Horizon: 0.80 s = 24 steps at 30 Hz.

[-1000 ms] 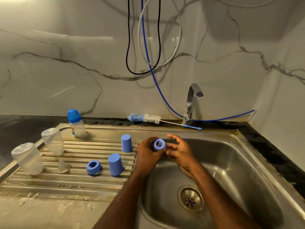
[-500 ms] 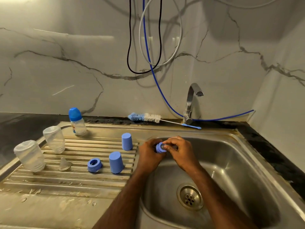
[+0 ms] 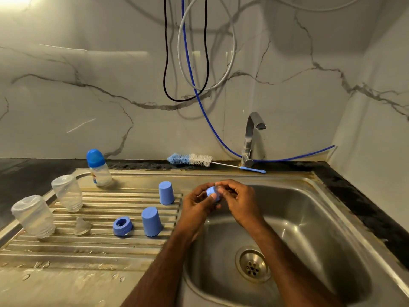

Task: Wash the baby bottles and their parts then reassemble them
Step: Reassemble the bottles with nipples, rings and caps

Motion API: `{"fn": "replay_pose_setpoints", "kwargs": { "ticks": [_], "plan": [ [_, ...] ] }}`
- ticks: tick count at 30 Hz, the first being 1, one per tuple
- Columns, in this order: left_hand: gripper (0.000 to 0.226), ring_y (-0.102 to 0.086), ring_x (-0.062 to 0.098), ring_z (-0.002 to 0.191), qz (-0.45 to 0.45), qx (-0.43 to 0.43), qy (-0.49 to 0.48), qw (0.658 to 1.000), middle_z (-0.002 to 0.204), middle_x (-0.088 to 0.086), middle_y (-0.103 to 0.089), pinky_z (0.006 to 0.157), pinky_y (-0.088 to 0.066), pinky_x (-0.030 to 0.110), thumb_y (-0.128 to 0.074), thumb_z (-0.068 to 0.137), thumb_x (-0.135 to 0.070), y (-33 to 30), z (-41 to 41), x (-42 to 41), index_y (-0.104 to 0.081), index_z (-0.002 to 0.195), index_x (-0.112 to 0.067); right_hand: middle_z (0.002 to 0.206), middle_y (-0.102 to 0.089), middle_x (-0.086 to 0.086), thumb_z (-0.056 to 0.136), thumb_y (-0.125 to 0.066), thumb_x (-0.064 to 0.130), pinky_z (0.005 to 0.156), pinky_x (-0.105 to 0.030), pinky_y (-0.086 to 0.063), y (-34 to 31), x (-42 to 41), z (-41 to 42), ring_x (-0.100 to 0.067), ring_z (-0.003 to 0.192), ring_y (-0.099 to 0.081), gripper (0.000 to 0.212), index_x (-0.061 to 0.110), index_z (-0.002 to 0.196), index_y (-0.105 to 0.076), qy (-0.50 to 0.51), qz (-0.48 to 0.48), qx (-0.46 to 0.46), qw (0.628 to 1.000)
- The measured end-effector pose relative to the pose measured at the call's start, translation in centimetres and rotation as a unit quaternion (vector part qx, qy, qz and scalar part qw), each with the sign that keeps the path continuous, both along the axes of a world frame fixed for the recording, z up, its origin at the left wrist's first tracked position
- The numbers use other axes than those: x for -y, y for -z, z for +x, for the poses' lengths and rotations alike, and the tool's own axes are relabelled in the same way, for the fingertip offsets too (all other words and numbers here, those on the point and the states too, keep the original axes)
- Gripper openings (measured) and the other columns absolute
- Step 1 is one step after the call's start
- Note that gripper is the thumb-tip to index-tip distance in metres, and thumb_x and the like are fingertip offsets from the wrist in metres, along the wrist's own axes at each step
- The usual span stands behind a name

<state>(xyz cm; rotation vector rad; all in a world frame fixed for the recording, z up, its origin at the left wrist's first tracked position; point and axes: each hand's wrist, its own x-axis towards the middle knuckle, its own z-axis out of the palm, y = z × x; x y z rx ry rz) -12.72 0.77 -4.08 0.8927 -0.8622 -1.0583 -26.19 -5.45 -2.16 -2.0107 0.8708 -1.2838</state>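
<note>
**Inspector:** Report the held part and its lie against the fingers

**Operator:** From my remote view, the blue collar ring (image 3: 212, 192) is held over the left edge of the sink basin (image 3: 309, 222), between both hands. The left hand (image 3: 199, 204) grips it from the left, thumb curled over its lower rim. The right hand (image 3: 240, 201) comes in from the right; its fingers (image 3: 223, 189) are curled and pinch at the ring's open face. I judge a teat is being seated there, but whatever sits inside the ring is too small to tell

**Inspector:** Axis?

**Operator:** The ring's axis lies roughly sideways, open end towards the right hand. Both hands touch it, so neither is nearer

**Inspector:** Containers and contents?

**Operator:** On the draining board (image 3: 93, 242), two clear bottle bodies (image 3: 33, 217) (image 3: 67, 193) stand upside down, tilted, with nothing visible inside. An assembled bottle (image 3: 99, 168) stands upright at the back with its blue cap on. Two blue caps (image 3: 166, 193) (image 3: 151, 222) stand mouth down, a second collar ring (image 3: 122, 226) lies beside the nearer cap, and a clear teat (image 3: 81, 226) lies near the front bottle body. The basin holds nothing but its drain (image 3: 253, 265). The bottle brush (image 3: 199, 160) rests on the table behind the sink, beside the tap (image 3: 252, 138)
</note>
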Motion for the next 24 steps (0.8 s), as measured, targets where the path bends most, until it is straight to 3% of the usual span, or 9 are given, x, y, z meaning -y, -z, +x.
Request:
{"fn": "replay_pose_setpoints", "kwargs": {
  "ticks": [3,6,9,13,18,20,24],
  "plan": [
    [0.039,-0.068,0.032,0.107,0.013,-0.022,0.005,1.000,0.115,0.016,-0.073,0.090,-0.058,0.041,-0.068,0.082,-0.016,0.0,0.2,0.1,-0.068,0.120,-0.011,0.094,-0.073,0.006,0.089,-0.072,0.002,0.080,-0.007,-0.049,-0.4,0.0,-0.3,0.006,0.089,-0.066,0.016,0.010,0.101,-0.079,-0.018,0.024,-0.001,1.000],
    [0.043,-0.070,0.030,0.107,0.020,-0.026,0.012,0.999,0.116,0.014,-0.073,0.086,-0.059,0.037,-0.065,0.084,-0.017,0.0,0.5,0.1,-0.065,0.126,-0.011,0.098,-0.074,0.005,0.085,-0.076,0.001,0.081,-0.014,-0.054,-0.7,0.1,-0.8,-0.001,0.093,-0.070,0.022,0.014,0.103,-0.077,-0.057,0.085,-0.008,0.995],
    [0.040,-0.071,0.027,0.104,0.019,-0.027,0.023,0.999,0.118,0.016,-0.071,0.085,-0.059,0.035,-0.063,0.087,-0.016,-0.2,0.4,0.0,-0.064,0.126,-0.010,0.091,-0.074,0.009,0.080,-0.080,0.002,0.077,-0.016,-0.056,-0.8,0.0,-1.1,-0.004,0.089,-0.072,0.023,0.015,0.098,-0.077,-0.051,0.088,-0.007,0.995],
    [0.030,-0.068,0.028,0.102,0.027,-0.060,0.006,0.998,0.116,0.018,-0.071,0.086,-0.059,0.035,-0.059,0.093,-0.013,-0.5,-0.2,0.2,-0.065,0.121,-0.004,0.089,-0.076,0.001,0.081,-0.080,0.002,0.078,-0.016,-0.056,-1.1,-0.1,-1.1,-0.006,0.083,-0.071,0.013,0.010,0.091,-0.079,-0.028,0.033,-0.008,0.999],
    [0.024,-0.066,0.030,0.100,0.046,-0.062,-0.021,0.997,0.114,0.022,-0.068,0.085,-0.056,0.038,-0.048,0.104,-0.009,-0.7,-0.7,0.4,-0.061,0.122,0.001,0.090,-0.074,0.000,0.085,-0.076,0.006,0.075,-0.007,-0.048,-1.1,-0.2,-0.8,-0.003,0.082,-0.065,0.009,0.011,0.093,-0.078,-0.017,-0.074,-0.103,0.992],
    [0.024,-0.067,0.028,0.098,0.051,-0.073,-0.011,0.996,0.113,0.021,-0.068,0.082,-0.057,0.036,-0.046,0.104,-0.009,-1.0,-0.7,0.1,-0.063,0.119,-0.001,0.087,-0.074,0.002,0.083,-0.078,0.006,0.075,-0.009,-0.051,-1.0,-0.2,-0.7,-0.004,0.080,-0.067,0.009,0.013,0.090,-0.078,-0.013,-0.056,-0.069,0.996],
    [0.026,-0.067,0.028,0.092,0.044,-0.099,0.024,0.994,0.111,0.021,-0.068,0.075,-0.059,0.032,-0.043,0.104,-0.007,-1.5,-0.7,-0.4,-0.063,0.118,0.001,0.081,-0.076,-0.001,0.081,-0.080,0.004,0.075,-0.031,-0.061,-1.0,0.2,-1.2,-0.016,0.079,-0.073,0.014,0.018,0.083,-0.076,-0.031,0.115,0.074,0.990]
  ]
}}
